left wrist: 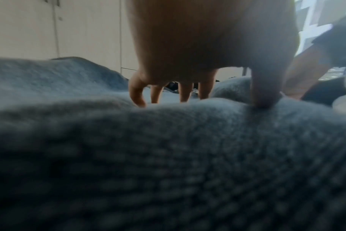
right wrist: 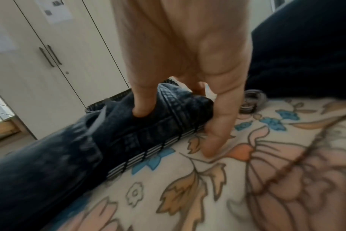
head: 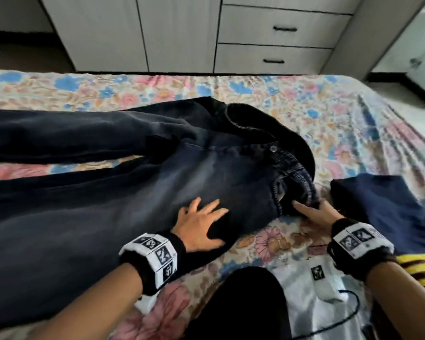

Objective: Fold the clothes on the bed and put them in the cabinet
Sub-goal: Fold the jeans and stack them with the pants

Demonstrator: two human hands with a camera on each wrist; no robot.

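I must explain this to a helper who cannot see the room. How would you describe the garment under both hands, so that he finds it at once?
Start at the flowered bed cover. Across its middle lie dark jeans, legs spread towards the left. Unlike the navy cloth to their right, they show a metal waist button.

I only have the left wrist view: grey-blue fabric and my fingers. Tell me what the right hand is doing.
Observer: The right hand grips the waistband end of the jeans; in the right wrist view a finger presses on top, another runs down beside it.
Operator: Say how the jeans lie.
Observer: Spread flat across the floral bedspread, legs apart and running left, not yet folded.
Operator: Report anything else nearby.
Observer: A navy garment lies right of the waistband.
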